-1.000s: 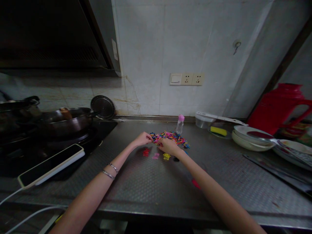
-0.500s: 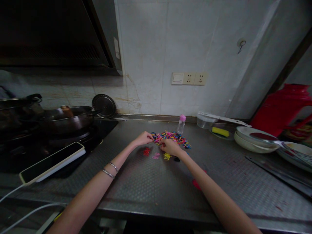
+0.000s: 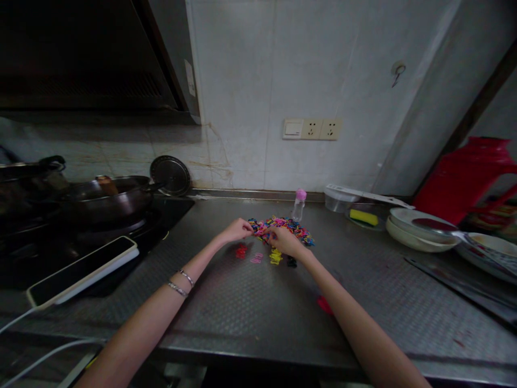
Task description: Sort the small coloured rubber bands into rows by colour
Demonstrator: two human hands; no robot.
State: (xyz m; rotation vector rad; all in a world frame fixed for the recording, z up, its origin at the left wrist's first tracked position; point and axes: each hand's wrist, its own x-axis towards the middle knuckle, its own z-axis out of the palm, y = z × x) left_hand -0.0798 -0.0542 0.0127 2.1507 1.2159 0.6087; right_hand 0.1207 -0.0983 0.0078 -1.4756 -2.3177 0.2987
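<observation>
A heap of small multicoloured rubber bands [image 3: 283, 222] lies on the metal counter. At its left end my left hand [image 3: 239, 230] has its fingertips pinched together, touching the bands. My right hand [image 3: 283, 240] reaches over the heap's front edge with fingers curled in a pinch. What either pinch holds is too small to make out. In front of the hands lie separate little groups: red bands [image 3: 241, 251], pink bands [image 3: 256, 258], yellow bands [image 3: 276, 256] and black bands [image 3: 291, 262], the black ones close beneath my right wrist.
Behind the heap stands a clear bottle with a pink cap [image 3: 299, 205]. A phone [image 3: 83, 269] lies at left by the stove with a pan [image 3: 117, 200]. Right are a yellow sponge [image 3: 363, 217], stacked bowls [image 3: 422, 237] and a red jug [image 3: 464, 178]. A red item [image 3: 324, 305] lies beside my right forearm.
My right hand has shifted slightly at the heap's front edge, its fingers more curled. My left hand stays at the left end. The whole view has moved a little.
</observation>
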